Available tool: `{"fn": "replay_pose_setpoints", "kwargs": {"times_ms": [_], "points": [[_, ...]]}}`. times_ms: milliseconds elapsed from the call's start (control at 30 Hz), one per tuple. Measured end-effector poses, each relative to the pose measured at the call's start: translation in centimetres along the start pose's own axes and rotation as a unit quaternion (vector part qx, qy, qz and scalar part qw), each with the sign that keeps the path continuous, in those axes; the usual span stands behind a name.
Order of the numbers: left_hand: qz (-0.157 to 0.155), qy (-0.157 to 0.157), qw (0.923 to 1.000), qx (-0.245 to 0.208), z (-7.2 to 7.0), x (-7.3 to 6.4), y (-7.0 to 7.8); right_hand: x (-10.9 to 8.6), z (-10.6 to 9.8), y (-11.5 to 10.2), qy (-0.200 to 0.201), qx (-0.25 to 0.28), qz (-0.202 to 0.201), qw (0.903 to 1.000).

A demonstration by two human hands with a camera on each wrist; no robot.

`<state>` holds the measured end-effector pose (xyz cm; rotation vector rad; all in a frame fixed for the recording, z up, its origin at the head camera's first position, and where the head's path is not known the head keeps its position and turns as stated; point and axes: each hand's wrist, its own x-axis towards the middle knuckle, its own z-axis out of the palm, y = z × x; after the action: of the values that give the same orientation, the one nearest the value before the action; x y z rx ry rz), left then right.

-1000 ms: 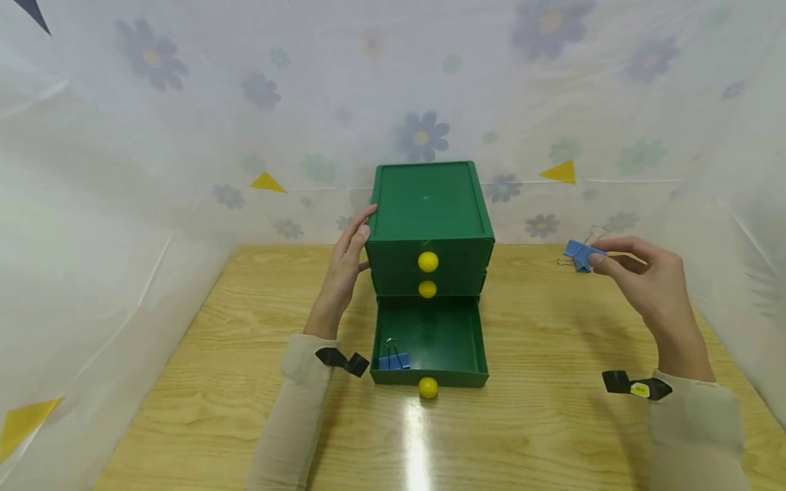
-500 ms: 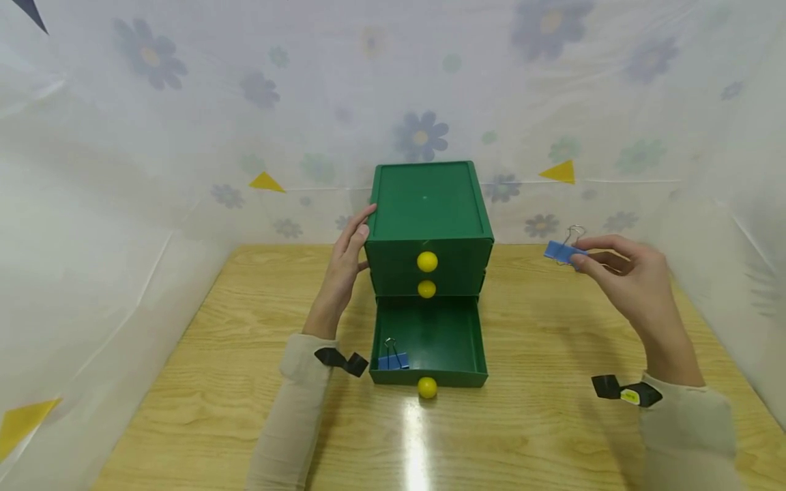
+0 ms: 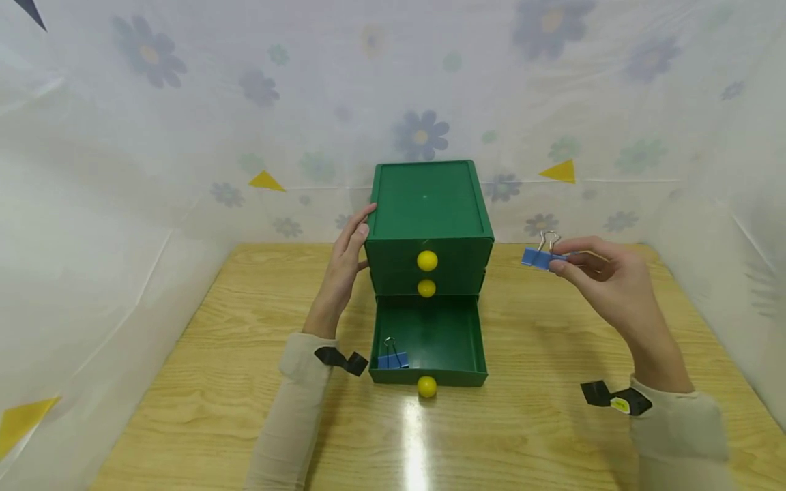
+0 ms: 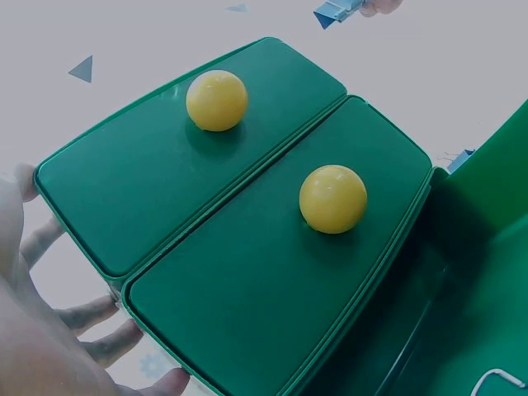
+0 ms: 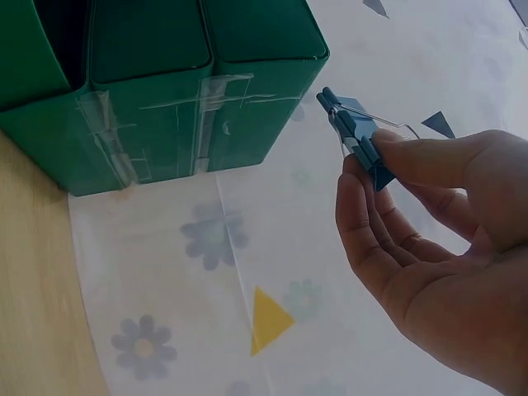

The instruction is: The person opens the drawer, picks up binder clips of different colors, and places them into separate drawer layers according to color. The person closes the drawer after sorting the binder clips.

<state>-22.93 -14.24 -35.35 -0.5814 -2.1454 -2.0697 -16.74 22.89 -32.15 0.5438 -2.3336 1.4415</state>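
Observation:
A green drawer cabinet [image 3: 430, 201] stands on the table with yellow ball knobs. Its bottom drawer [image 3: 445, 341] is pulled out; a blue binder clip [image 3: 394, 361] with raised wire handles lies in its front left corner. My left hand [image 3: 340, 279] rests against the cabinet's left side, fingers extended along it. To the cabinet's right, my right hand [image 3: 614, 283] pinches another blue binder clip [image 3: 536, 258] between thumb and fingers, wire handles pointing up. In the right wrist view this clip [image 5: 355, 132] is held apart from the cabinet's side.
The two upper drawers [image 4: 247, 272] are closed. The wooden table [image 3: 245, 382] reaches back to a white flowered sheet [image 3: 344, 88], which also hangs on both sides. Clear tape [image 5: 210, 124] runs over the cabinet's side.
My right hand has moved left toward the cabinet with its binder clip, which has turned so its handles stand more upright. My left hand and the pulled-out drawer have stayed put.

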Motion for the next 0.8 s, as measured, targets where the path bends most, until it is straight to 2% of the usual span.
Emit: {"fn": "replay_pose_setpoints", "kwargs": {"times_ms": [167, 567, 800], "points": [[0.001, -0.001, 1.0, -0.001, 0.0, 0.0, 0.0, -0.1, 0.8, -1.3, -0.009, 0.0, -0.007, 0.9999], [0.006, -0.004, 1.0, -0.003, 0.0, 0.0, 0.1, -0.1, 2.8, -2.0, -0.056, 0.025, -0.044, 0.9972], [0.006, 0.0, 1.0, -0.001, 0.0, -0.1, 0.2, -0.1, 4.2, -2.4, -0.097, 0.038, -0.031, 0.9941]]}}
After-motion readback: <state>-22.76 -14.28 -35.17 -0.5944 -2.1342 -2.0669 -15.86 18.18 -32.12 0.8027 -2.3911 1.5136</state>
